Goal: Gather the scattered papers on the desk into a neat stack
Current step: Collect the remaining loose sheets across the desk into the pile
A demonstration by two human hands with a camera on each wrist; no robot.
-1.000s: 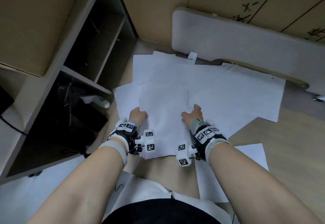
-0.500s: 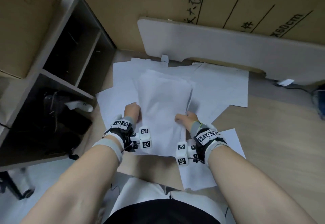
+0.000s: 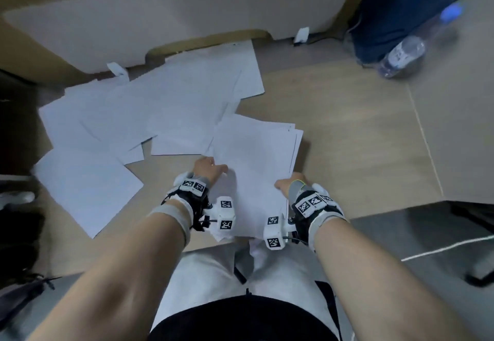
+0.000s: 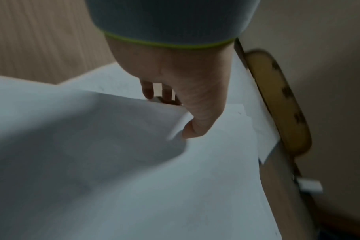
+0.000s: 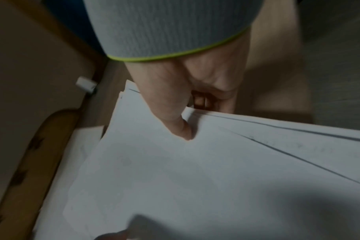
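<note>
A bundle of white sheets (image 3: 256,164) is held between both hands, its far end fanned and slightly lifted over the wooden desk (image 3: 347,132). My left hand (image 3: 209,169) pinches its left edge, thumb on top and fingers underneath, as the left wrist view shows at the thumb (image 4: 197,123) on the sheet (image 4: 93,138). My right hand (image 3: 287,184) pinches the right edge; the thumb (image 5: 175,120) lies on the top sheet (image 5: 175,178) with fingers curled below. Several loose sheets (image 3: 149,110) lie overlapping on the desk to the left and behind.
A grey padded panel (image 3: 187,11) leans along the back, with cardboard behind it. A clear water bottle (image 3: 409,52) lies at the far right beside a blue bag (image 3: 395,11). A single sheet (image 3: 85,188) lies near the desk's left front edge.
Both hands have carried the gathered bundle to the right, off the scattered pile and onto bare desk. The head view has swung right, bringing the bottle and blue bag into sight.
</note>
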